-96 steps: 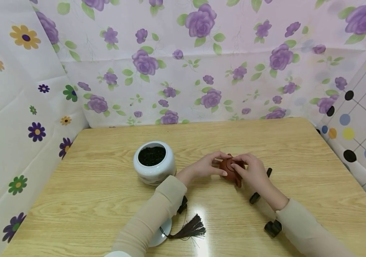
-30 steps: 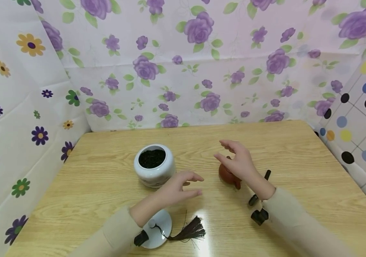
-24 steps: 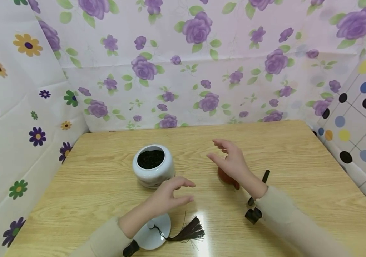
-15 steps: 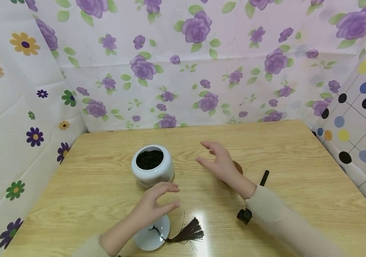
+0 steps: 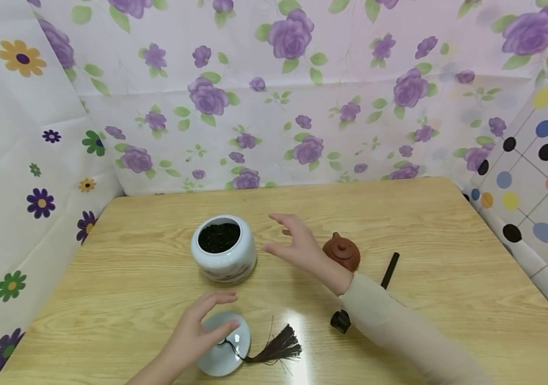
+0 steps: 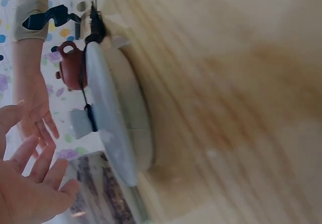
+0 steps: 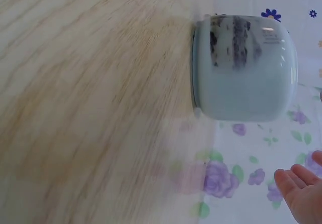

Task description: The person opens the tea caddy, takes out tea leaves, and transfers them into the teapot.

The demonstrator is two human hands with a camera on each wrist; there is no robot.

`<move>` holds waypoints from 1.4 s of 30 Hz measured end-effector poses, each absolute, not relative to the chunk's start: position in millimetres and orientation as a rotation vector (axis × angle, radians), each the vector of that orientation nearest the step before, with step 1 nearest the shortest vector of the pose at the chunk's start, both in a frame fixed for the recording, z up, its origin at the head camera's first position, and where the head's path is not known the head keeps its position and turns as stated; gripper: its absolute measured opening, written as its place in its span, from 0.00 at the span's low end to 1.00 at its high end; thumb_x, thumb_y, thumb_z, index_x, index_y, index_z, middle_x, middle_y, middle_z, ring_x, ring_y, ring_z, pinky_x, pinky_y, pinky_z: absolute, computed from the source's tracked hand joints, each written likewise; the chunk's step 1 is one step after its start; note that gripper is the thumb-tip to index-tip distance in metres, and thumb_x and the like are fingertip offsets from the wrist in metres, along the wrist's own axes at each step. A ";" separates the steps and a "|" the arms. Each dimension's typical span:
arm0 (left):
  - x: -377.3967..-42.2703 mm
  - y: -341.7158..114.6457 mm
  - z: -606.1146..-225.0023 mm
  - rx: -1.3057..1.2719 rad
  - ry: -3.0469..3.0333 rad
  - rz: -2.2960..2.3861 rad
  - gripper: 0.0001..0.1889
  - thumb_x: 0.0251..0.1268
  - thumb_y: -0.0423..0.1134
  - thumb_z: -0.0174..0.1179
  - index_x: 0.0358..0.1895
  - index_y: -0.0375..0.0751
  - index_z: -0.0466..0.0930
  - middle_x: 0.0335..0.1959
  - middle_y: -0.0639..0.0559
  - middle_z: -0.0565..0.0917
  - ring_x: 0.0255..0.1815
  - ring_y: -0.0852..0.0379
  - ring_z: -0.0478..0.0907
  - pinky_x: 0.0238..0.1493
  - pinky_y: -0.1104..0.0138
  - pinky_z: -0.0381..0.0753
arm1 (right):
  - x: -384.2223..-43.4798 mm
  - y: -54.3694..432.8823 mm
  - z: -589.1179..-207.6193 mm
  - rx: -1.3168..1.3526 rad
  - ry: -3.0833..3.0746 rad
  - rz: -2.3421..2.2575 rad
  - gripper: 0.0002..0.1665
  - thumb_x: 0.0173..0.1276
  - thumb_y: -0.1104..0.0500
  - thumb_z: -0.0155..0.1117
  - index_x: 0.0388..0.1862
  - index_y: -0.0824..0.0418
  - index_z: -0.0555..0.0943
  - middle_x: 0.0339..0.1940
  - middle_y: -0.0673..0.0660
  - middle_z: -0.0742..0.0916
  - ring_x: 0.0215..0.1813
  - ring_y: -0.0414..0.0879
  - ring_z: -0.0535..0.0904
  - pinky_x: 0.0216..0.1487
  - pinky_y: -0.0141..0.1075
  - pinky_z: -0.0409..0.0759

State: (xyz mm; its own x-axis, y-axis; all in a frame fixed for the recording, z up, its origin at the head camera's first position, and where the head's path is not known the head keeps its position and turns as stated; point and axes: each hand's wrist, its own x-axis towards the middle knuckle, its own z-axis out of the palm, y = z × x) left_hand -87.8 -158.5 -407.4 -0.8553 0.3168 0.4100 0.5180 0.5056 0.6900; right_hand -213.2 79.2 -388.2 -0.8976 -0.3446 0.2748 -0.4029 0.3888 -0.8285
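A white porcelain jar point(image 5: 228, 264) stands with its mouth uncovered, dark loose tea leaves point(image 5: 218, 238) inside. Its pale lid point(image 5: 216, 361) lies knob-up on the table, a dark tassel point(image 5: 281, 345) tied to the knob. My left hand point(image 5: 189, 331) hovers at the lid with fingers and thumb spread, holding nothing; the left wrist view shows the lid point(image 6: 108, 113) close by the fingers. Between the jar and a small reddish-brown teapot point(image 5: 346, 254), my right hand point(image 5: 300, 248) is spread in the air, also holding nothing. Its forearm passes in front of the teapot's near side.
A thin dark stick point(image 5: 390, 270) lies right of the teapot, partly behind the right sleeve. A black device point(image 5: 340, 321) is strapped at the right wrist. Flowered cloth point(image 5: 274, 133) hangs behind the wooden table point(image 5: 447, 256), and patterned cloths hang at both sides.
Both hands have let go of the teapot and moved left. My left hand has come back to the lid; my right hand has gone toward the jar. The teapot stays in place.
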 end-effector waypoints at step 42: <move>-80.5 -195.6 -449.1 -0.805 -2.547 -1.670 0.12 0.50 0.34 0.70 0.41 0.39 0.85 0.47 0.44 0.86 0.64 0.73 0.66 0.62 0.86 0.60 | -225.4 25.5 -397.4 0.758 -2.723 1.657 0.49 0.57 0.52 0.73 0.72 0.65 0.60 0.69 0.62 0.70 0.69 0.52 0.67 0.66 0.42 0.73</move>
